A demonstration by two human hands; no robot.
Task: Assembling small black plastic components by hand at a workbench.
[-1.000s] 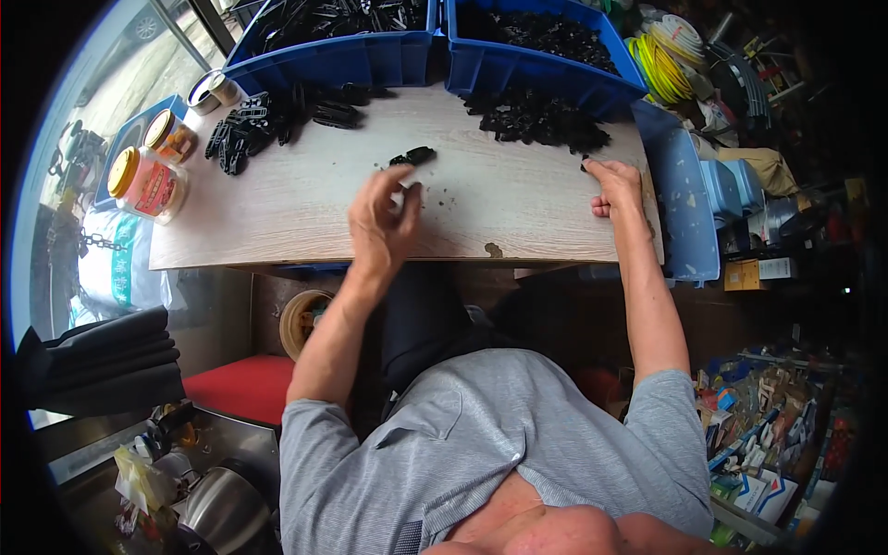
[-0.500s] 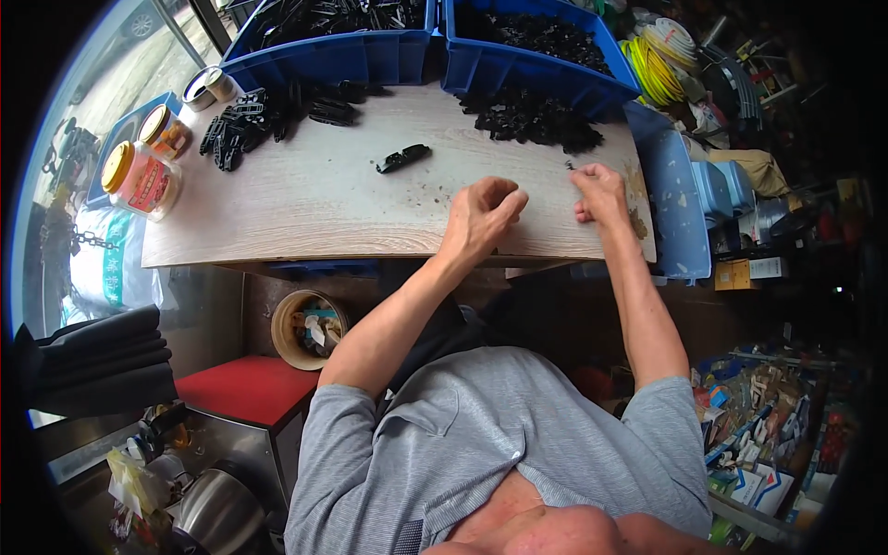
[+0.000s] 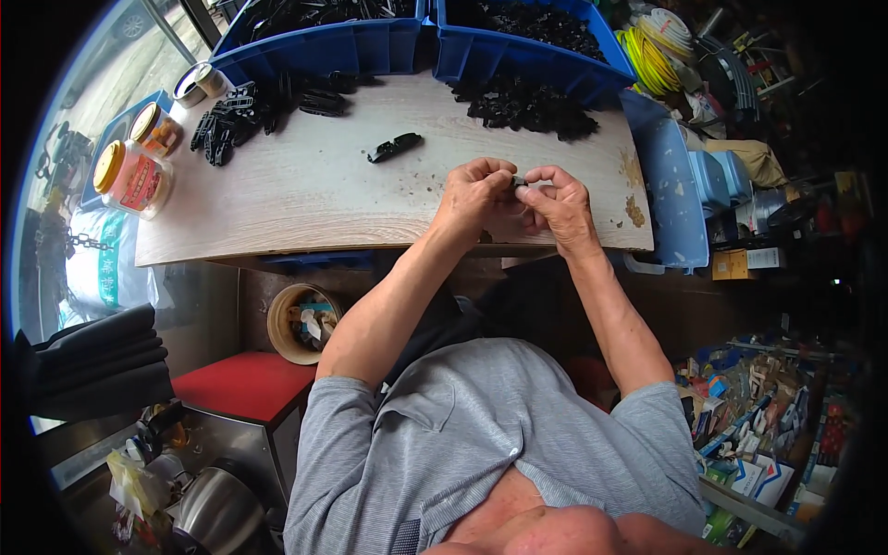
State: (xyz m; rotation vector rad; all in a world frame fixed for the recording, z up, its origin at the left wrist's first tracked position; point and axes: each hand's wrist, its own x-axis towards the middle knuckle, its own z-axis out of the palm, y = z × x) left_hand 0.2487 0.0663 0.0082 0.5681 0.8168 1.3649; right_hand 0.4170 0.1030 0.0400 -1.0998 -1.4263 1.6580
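Observation:
Over the front right half of the table, my left hand and my right hand meet, fingertips nearly touching. Both are closed in a pinch around a small dark piece, mostly covered by the fingers; its exact kind does not show. A single long black plastic part lies on the tabletop, beyond and left of my left hand. Farther left is a pile of similar long black parts. Beyond my hands spreads a heap of small black pieces.
Two blue bins, the left bin and the right bin, line the back of the wooden table, filled with black parts. Jars with yellow lids stand at the left edge. A light-blue plastic container adjoins the right edge.
My right hand has moved left from near the small-piece heap to meet my left hand. A small dark piece now shows between their fingertips. The long part still lies on the table.

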